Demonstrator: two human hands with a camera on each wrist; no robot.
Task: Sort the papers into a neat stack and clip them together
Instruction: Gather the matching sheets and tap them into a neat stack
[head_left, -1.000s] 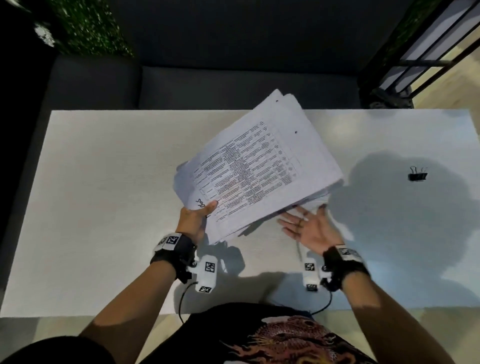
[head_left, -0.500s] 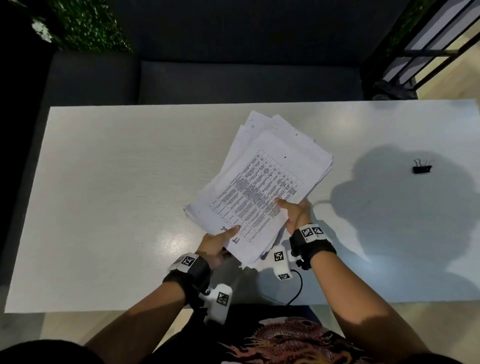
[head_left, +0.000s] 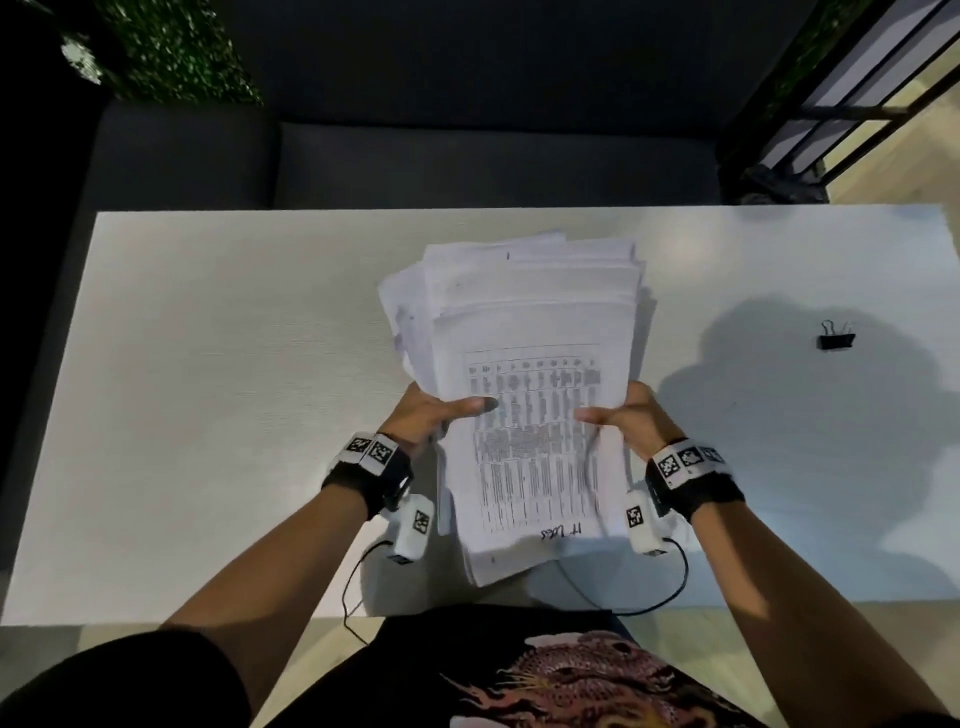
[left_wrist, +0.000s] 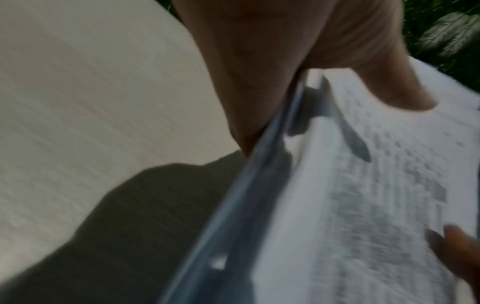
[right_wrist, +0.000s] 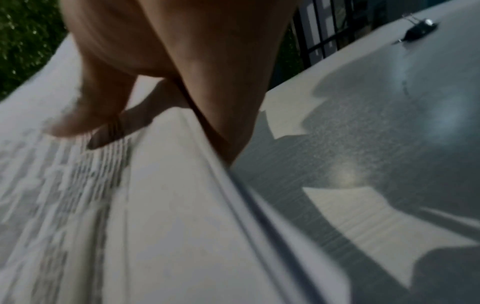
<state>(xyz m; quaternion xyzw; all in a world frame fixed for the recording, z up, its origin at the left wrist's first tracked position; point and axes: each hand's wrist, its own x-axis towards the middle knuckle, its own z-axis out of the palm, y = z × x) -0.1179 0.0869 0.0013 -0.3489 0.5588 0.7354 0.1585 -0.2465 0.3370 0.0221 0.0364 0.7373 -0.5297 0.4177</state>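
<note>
Squaring papers (head_left: 530, 395), left hand (head_left: 434, 415) and right hand (head_left: 631, 418) pinching their side edges; next I grab binder clip (head_left: 836, 340), well right of papers.

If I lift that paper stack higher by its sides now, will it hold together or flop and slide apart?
Likely floppy: the stack is loose sheets, held only at the side edges by the left hand and right hand. Likely to slip: the far edges are fanned and uneven, and the binder clip lies apart on the table, so nothing binds them.
</note>
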